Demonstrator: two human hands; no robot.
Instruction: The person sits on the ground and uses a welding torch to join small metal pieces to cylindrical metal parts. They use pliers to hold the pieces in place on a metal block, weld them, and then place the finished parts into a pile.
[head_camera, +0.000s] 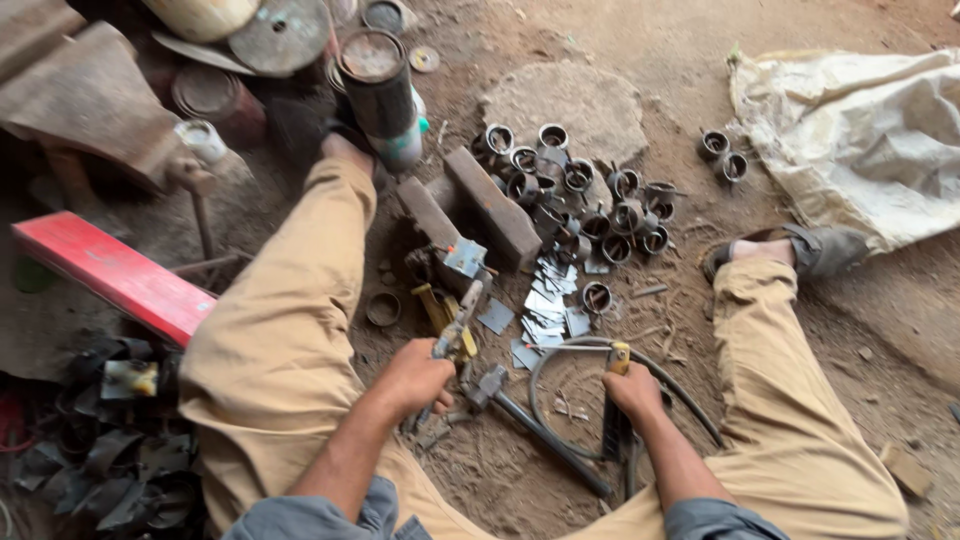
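I sit on a dirt floor with my legs spread. My left hand (418, 378) grips pliers (455, 325) whose jaws pinch a small square metal plate (465, 257) against a metal block (493, 205). My right hand (634, 390) holds a dark handle (617, 425) with a yellow top; a black cable (575, 350) loops from it. A pile of small flat metal plates (545, 305) lies between my hands, just past them. Several short metal rings (585, 210) are heaped beyond the plates.
A hammer (535, 425) lies between my hands. A dark cylinder (380, 85) and round lids stand at the top left. A red bar (110, 270) lies on the left above dark scrap (110, 460). A white sack (860, 130) is at the right.
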